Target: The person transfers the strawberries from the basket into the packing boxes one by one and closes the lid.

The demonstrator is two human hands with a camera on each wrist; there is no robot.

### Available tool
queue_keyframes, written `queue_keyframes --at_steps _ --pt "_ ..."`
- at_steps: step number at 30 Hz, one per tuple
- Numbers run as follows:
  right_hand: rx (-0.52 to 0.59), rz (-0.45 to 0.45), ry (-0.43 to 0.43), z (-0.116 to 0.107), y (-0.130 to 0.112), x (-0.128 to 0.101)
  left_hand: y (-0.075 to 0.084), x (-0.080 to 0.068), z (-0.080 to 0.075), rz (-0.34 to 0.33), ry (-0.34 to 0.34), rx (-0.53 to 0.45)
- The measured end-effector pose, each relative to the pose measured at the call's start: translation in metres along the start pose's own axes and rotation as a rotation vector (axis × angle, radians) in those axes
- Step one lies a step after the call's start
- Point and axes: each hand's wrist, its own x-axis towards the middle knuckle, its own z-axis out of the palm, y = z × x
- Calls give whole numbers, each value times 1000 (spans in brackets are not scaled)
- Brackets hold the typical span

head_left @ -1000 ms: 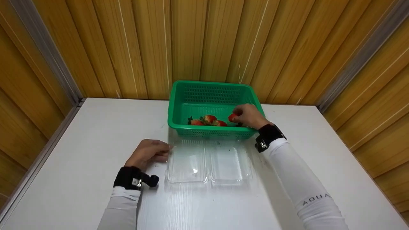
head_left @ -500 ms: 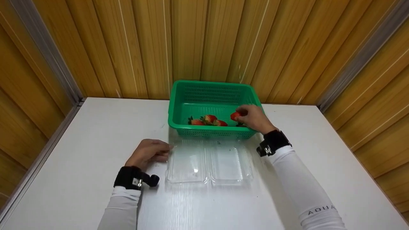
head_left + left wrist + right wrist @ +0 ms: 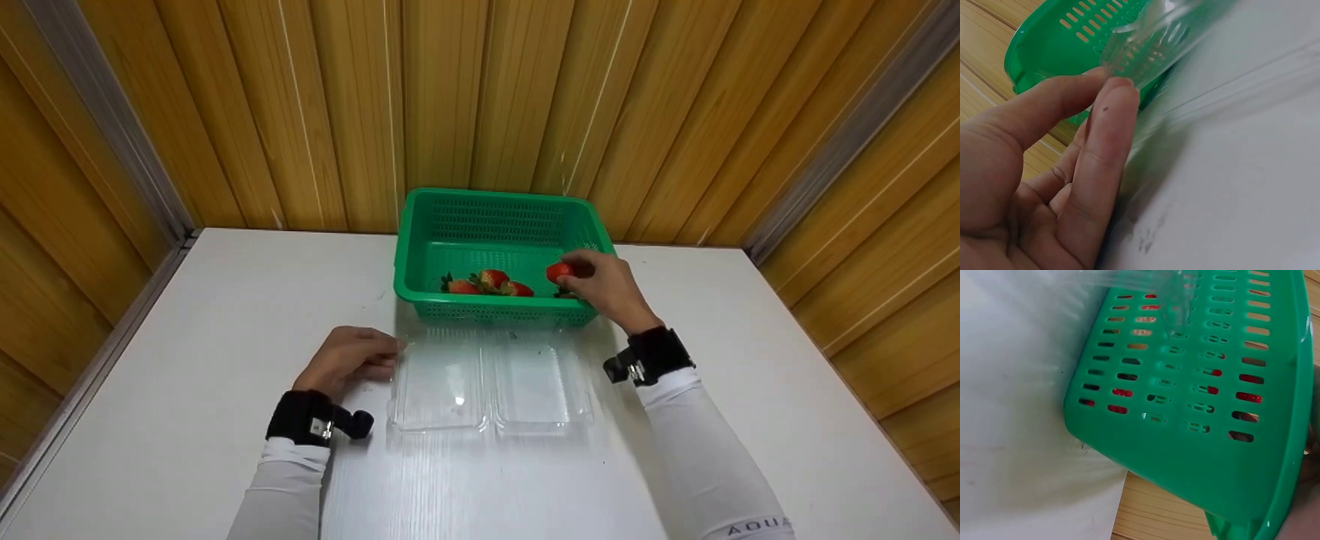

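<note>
Strawberry [image 3: 559,271] pinched in right hand [image 3: 606,289] fingertips above green basket [image 3: 495,217], wrist raised.

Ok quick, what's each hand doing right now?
Left hand: open, fingertips touching the clear clamshell box.
Right hand: pinching a strawberry above the green basket.

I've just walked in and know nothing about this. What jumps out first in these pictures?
The bright green slotted plastic basket at the back of the white table catches the eye, with red strawberries lying inside. The right hand pinches one red strawberry over the basket's right end. In front lies an open clear plastic clamshell box, whose left edge the left hand touches.
</note>
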Motion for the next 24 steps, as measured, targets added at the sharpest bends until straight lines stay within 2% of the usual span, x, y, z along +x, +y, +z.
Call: queue_keyframes --at_steps 6,18,24 --pt "64 -5 52 2 1 -7 -1 0 0 9 1 -8" --pt "127 -38 138 4 3 -18 -1 2 0 -9 12 2" --pt "163 -61 176 7 5 -24 -1 2 0 4 7 12"
